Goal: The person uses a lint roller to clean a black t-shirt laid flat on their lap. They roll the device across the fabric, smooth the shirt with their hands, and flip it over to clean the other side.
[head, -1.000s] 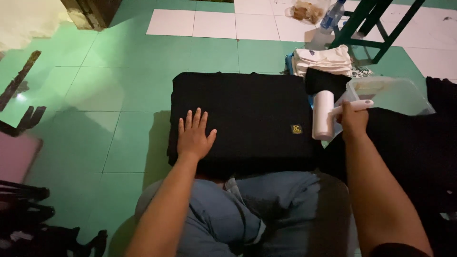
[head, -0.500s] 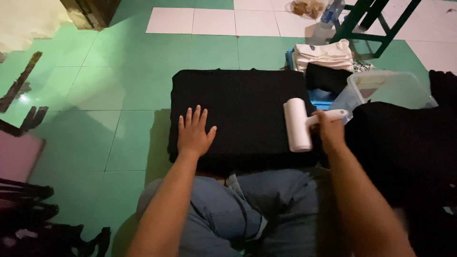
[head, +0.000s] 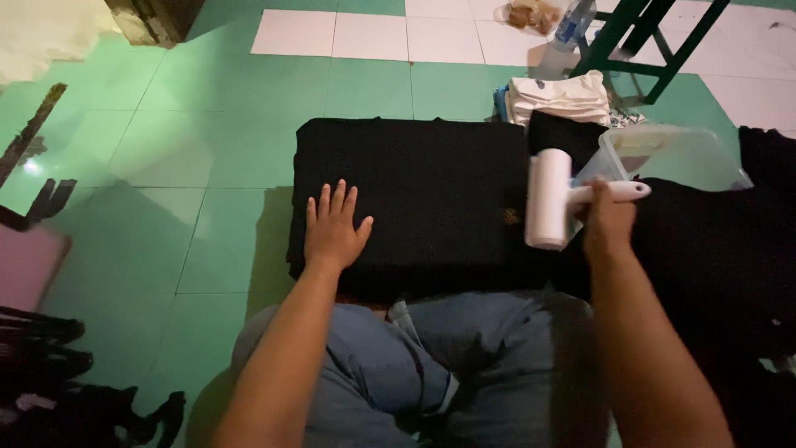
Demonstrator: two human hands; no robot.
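A folded black garment (head: 431, 191) lies flat on the green tiled floor in front of my knees. My left hand (head: 334, 228) rests palm down on its near left part, fingers spread. My right hand (head: 608, 220) grips the handle of a white lint roller (head: 549, 199), whose roll sits at the garment's right edge. A small yellow tag (head: 512, 217) shows just left of the roll.
A clear plastic tub (head: 680, 158) sits behind my right hand. Folded white cloth (head: 560, 98) and dark cloth lie beyond it. More black fabric (head: 721, 257) is heaped at right. A green metal frame (head: 638, 41) and a bottle (head: 572, 21) stand at the back.
The lint roller moved left across the garment, then back to its right edge. My left hand has stayed pressed on the cloth.
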